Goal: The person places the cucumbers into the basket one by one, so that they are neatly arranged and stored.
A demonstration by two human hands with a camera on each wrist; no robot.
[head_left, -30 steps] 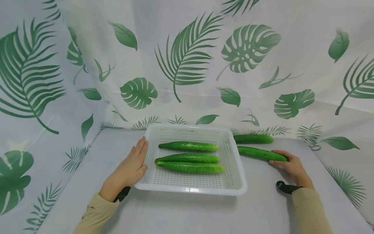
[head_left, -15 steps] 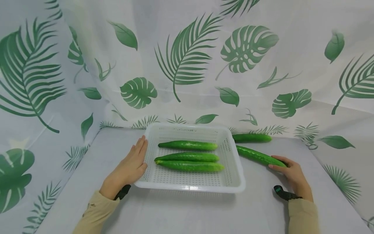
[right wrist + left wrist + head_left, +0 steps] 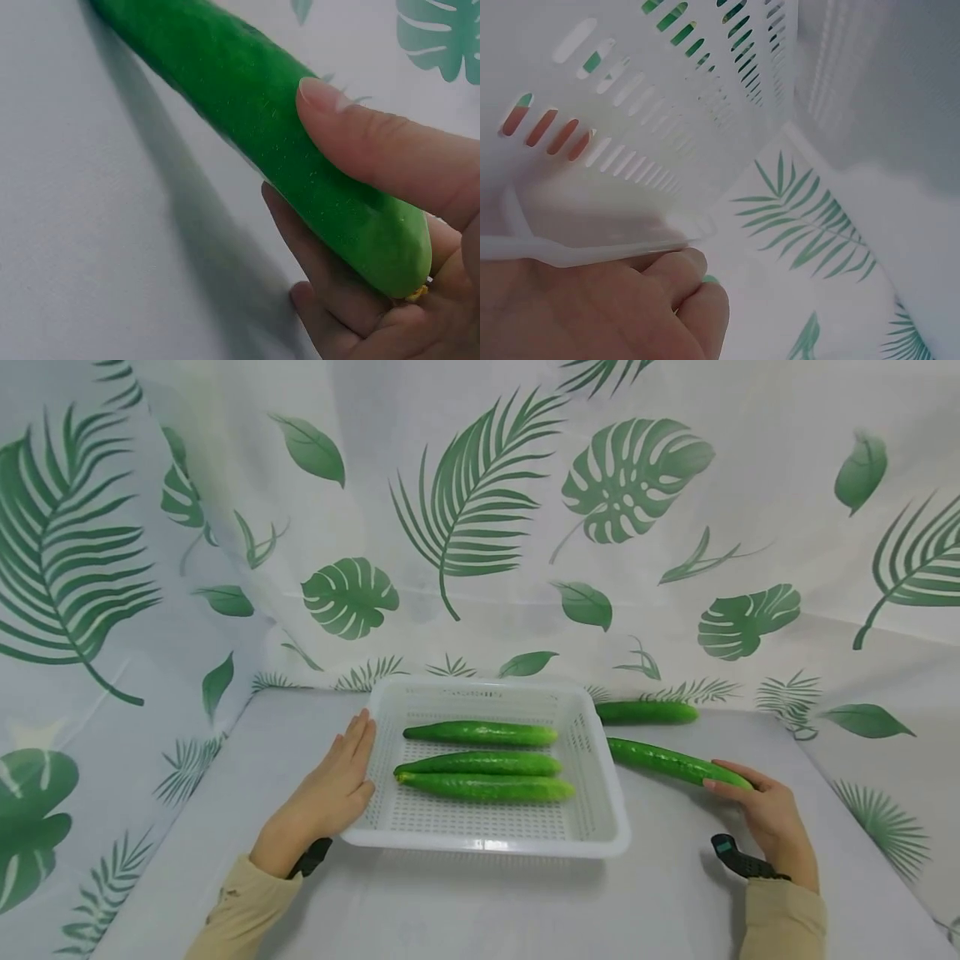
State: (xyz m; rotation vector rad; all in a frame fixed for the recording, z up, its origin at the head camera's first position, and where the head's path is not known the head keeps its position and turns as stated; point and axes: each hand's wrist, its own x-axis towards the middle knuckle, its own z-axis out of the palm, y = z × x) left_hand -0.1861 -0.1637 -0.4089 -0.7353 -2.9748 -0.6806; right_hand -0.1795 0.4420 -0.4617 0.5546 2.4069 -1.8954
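Observation:
My left hand (image 3: 326, 789) presses with straight fingers against the left side of a white plastic basket (image 3: 487, 845). In the left wrist view, the slotted wall (image 3: 630, 97) of the basket rises above that hand's fingers. Three cucumbers lie crosswise in the basket: one at the back (image 3: 480, 733), one in the middle (image 3: 480, 764) and one at the front (image 3: 483, 787). On the right, my right hand (image 3: 772, 814) grips the near end of another cucumber (image 3: 667, 762) between thumb and fingers; its far end is by the basket's right wall. The right wrist view shows this cucumber (image 3: 225, 90) slanting above its shadow.
One more cucumber (image 3: 648, 713) lies on the table at the back right, partly behind the basket. A white table cover (image 3: 540, 918) extends in front of the basket. Leaf-printed sheets (image 3: 480, 635) hang close behind and at both sides.
My right hand has drawn the near end of its cucumber toward me and slightly right, so the cucumber slants more. The left hand stays on the basket's left side.

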